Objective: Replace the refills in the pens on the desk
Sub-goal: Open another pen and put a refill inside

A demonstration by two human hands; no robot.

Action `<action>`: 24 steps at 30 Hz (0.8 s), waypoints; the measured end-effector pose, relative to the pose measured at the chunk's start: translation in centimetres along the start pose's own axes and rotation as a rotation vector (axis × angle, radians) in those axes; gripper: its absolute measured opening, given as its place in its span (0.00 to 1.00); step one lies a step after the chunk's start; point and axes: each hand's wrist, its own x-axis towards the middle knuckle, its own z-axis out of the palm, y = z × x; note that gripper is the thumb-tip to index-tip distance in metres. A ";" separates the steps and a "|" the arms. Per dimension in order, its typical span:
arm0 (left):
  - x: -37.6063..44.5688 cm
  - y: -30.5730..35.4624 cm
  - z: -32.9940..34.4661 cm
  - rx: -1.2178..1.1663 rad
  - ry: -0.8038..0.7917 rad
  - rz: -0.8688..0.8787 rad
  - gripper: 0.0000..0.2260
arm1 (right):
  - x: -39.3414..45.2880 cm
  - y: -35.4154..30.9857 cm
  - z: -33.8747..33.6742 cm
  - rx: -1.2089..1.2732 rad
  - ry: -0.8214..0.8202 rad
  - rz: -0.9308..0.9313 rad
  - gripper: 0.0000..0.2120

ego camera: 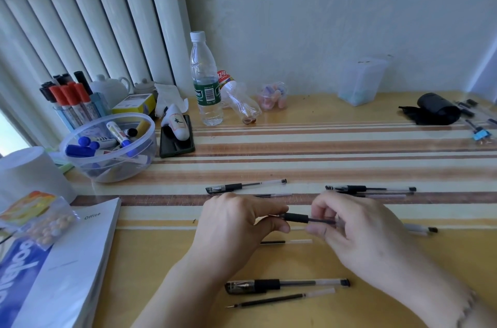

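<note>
Head view, nearest first: capped clear pen with black grip and loose black refill below both hands. Between the fingers — pen being worked, black grip sleeve pinched by left hand, clear barrel pinched by right hand, thumbs and forefingers curled tight on it. Just under the fingertips, spare refill. Beyond the knuckles, two more capped pens. Best done by keeping both halves in line, twisting gently — no bending at the joint.
</note>
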 end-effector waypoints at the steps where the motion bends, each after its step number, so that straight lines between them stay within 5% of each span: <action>1: 0.0 0.0 0.0 0.003 -0.001 0.010 0.14 | 0.1 0.0 0.0 -0.029 0.039 -0.006 0.14; 4: 0.0 0.1 0.0 -0.005 -0.007 0.010 0.13 | 0.1 0.4 0.4 -0.019 0.069 -0.018 0.24; 11: 0.2 -0.5 -0.2 0.135 0.003 0.114 0.13 | 0.2 0.4 0.0 -0.100 0.120 -0.060 0.10; 18: 0.2 -0.5 -0.3 0.185 0.036 0.146 0.14 | 0.3 0.2 0.5 -0.072 0.261 -0.157 0.12; 24: 0.2 -0.1 -0.9 0.048 -0.026 0.107 0.07 | 0.4 0.6 1.0 -0.045 0.206 -0.107 0.15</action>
